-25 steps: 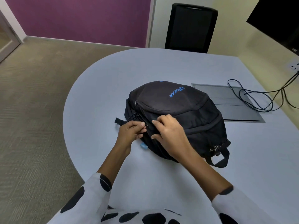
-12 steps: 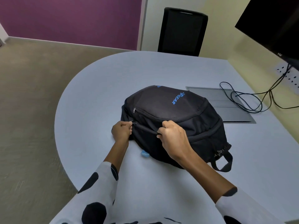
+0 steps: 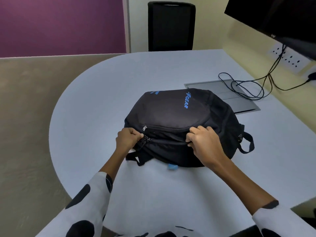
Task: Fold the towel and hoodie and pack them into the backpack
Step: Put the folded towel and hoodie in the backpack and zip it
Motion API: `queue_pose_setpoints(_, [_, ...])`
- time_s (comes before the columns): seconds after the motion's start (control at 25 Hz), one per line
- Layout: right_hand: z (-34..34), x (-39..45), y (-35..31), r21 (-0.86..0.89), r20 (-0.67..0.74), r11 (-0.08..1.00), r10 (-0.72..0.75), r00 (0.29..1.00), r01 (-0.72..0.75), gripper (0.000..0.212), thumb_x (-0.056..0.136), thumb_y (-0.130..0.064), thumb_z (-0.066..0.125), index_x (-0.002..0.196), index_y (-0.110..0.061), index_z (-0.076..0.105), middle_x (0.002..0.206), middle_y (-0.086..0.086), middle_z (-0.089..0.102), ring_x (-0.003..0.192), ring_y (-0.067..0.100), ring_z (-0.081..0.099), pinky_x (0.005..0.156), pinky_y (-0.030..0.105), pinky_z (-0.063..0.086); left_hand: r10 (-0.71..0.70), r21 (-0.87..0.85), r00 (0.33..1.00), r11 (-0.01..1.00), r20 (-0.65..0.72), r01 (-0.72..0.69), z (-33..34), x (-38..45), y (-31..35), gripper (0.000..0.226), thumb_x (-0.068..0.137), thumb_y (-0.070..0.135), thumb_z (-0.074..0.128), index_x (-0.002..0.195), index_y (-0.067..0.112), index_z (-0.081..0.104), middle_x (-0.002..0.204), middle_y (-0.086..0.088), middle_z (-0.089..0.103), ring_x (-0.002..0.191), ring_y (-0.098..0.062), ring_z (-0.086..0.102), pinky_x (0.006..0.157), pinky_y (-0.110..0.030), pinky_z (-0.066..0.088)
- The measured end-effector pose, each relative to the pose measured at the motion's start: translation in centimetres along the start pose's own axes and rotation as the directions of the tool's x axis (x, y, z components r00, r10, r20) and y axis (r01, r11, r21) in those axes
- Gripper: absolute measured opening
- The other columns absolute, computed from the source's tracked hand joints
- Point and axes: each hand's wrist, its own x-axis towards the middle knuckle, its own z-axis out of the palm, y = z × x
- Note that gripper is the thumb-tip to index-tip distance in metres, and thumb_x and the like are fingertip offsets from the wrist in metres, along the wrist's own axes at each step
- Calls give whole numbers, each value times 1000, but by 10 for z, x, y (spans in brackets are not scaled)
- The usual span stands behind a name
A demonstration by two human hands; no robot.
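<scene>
One black backpack (image 3: 179,120) lies flat near the middle of the pale rounded counter (image 3: 95,103), its blue lettering facing up, and every place here is given from it; far to its left runs the beige carpet floor (image 3: 25,117), with a purple wall (image 3: 59,24) behind that; at its left end the left hand (image 3: 127,140) has its fingers (image 3: 136,134) curled together, pinching the zipper pulls (image 3: 146,139) of the bag's side seam; a second, single zipper pull (image 3: 144,128) hangs free just above that hand; a black strap (image 3: 136,157) trails from under the bag below the left hand, and one small blue tab (image 3: 172,166) pokes out at its near edge; behind the backpack, past the counter's far edge, stands one black chair (image 3: 171,26); on the bag's near right side the right hand (image 3: 203,144) has its fingers (image 3: 196,132) bent and clamped on a fold of the black fabric along the zipper line; both forearms reach in from white sleeves (image 3: 89,207) with black spots; at the bag's right end one carry loop (image 3: 247,144) rests on the counter; behind and right of the bag one grey panel (image 3: 239,100) lies flat, its near corner hidden by the bag; black cables (image 3: 246,88) loop over the panel and rise to the wall sockets (image 3: 289,59) under one dark monitor (image 3: 277,16); no towel or hoodie shows, and the bag looks zipped along its visible seams.
</scene>
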Motion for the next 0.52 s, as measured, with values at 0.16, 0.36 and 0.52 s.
queue_pose_setpoints(0.16, [-5, -41, 49, -62, -8, 973, 223, 975, -223, 37, 43, 10, 83, 59, -19, 66, 60, -5, 58, 58, 23, 56, 61, 35, 44, 223, 65, 965, 974, -137, -216, -3, 0, 42, 35, 89, 42, 58, 73, 12, 66, 73, 1, 66, 76, -22, 62, 79, -37, 49])
queue_pose_setpoints(0.36, [0, -64, 106, 129, -30, 785, 613, 789, -605, 23, 67, 14, 66, 77, -6, 65, 84, 8, 58, 79, 32, 55, 65, 30, 40, 436, 84, 899, 898, -31, -433, 4, 29, 97, 15, 87, 32, 65, 83, 17, 66, 89, 3, 65, 88, -17, 61, 78, -33, 49])
queue_pose_setpoints(0.52, [7, -55, 104, 622, -74, 419, 872, 484, -662, 20, 90, -1, 53, 103, -9, 67, 114, 5, 54, 105, 22, 55, 88, 23, 43, 501, 75, 843, 850, 193, -522, 30, 43, 140, 40, 82, 46, 67, 111, 18, 64, 122, -1, 60, 114, -19, 55, 91, -30, 44])
